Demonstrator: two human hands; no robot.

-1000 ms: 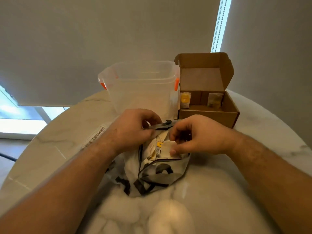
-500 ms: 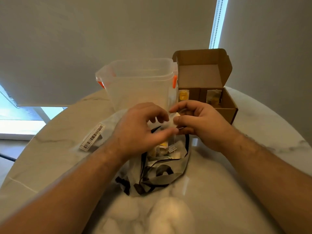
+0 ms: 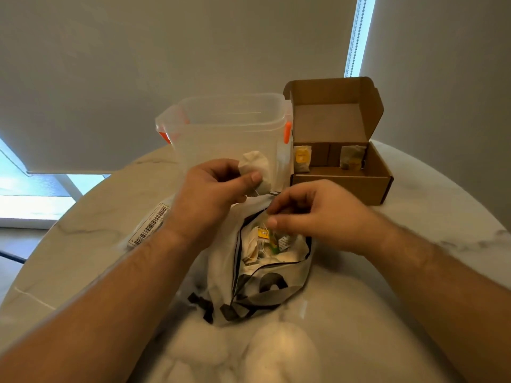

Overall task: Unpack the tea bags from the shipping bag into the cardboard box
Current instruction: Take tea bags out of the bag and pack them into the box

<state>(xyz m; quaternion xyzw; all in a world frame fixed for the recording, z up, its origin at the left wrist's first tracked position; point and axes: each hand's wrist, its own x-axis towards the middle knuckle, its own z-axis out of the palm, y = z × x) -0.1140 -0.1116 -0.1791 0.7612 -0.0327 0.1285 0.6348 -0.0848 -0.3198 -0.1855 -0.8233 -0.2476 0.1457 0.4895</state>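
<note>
Left hand (image 3: 210, 194) grips a tea bag (image 3: 255, 171); right hand (image 3: 318, 214) pinches something unclear at the shipping bag's (image 3: 221, 272) mouth.

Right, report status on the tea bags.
Left hand grips a pale paper tea bag. Right hand pinches at mouth of grey plastic shipping bag, what unclear. Brown cardboard box open, nothing blocks it.

The left hand (image 3: 213, 194), held higher, pinches a tea bag (image 3: 254, 167) between thumb and fingers; the right hand (image 3: 320, 214), lower, back up, curls thumb against fingertips.
</note>
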